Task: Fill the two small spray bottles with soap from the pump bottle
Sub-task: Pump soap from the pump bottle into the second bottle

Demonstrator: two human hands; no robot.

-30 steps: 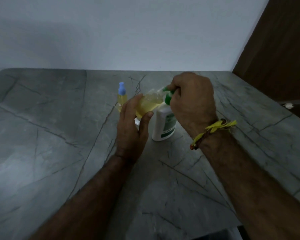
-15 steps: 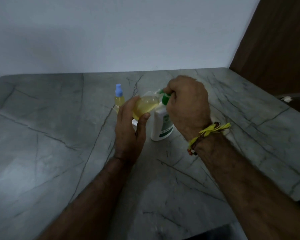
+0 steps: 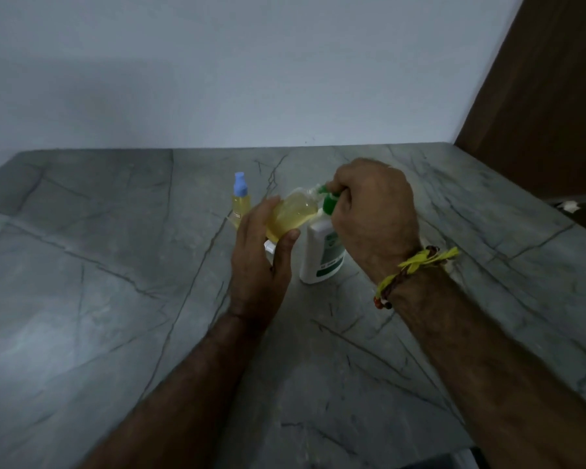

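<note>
My left hand (image 3: 259, 262) holds a small clear bottle (image 3: 293, 214) of yellow liquid, tilted with its neck against the green nozzle of the pump bottle. The white pump bottle (image 3: 322, 255) with a green label stands on the grey stone table (image 3: 115, 299). My right hand (image 3: 372, 214) is closed over its green pump head (image 3: 329, 201). A second small spray bottle (image 3: 241, 201), yellow inside with a blue cap on, stands upright just left of my hands. A small white object (image 3: 269, 247) peeks out under my left hand; I cannot tell what it is.
A pale wall runs along the table's far edge. A dark brown wooden panel (image 3: 538, 89) stands at the right. The table's right edge drops off near a dim floor area with a small white scrap (image 3: 569, 206).
The hands and bottles keep the same grip. The view has shifted slightly, and the held bottle stays tilted at the nozzle.
</note>
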